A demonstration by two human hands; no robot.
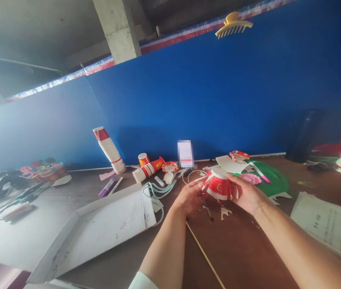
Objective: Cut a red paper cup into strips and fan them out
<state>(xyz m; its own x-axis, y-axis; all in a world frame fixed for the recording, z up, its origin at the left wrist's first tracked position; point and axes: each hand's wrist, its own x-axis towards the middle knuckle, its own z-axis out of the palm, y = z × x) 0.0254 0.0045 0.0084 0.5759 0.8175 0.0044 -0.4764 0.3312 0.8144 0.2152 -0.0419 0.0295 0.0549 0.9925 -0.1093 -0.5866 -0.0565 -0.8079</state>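
Between my two hands is a red and white paper cup (219, 185), upside down, its side cut into strips that flare outward. My left hand (190, 197) grips the strips on its left side, fingers closed. On the opposite side my right hand (246, 193) pinches the cup's edge with thumb and fingers. Paper scraps (225, 213) lie on the table just below the cup. A thin wooden stick (205, 255) runs along the tabletop between my forearms. Behind the cup, a white paper piece (229, 164) and a pink paper piece (251, 178) rest by a green plate (274, 176).
A white cardboard box lid (104, 228) lies at left, with pale blue cord (158, 190) beside it. Stacked paper cups (110, 150) lean near the blue partition (170, 100); more cups (149, 168) lie nearby. A purple marker (107, 188) and a printed booklet (329, 224) flank the work area.
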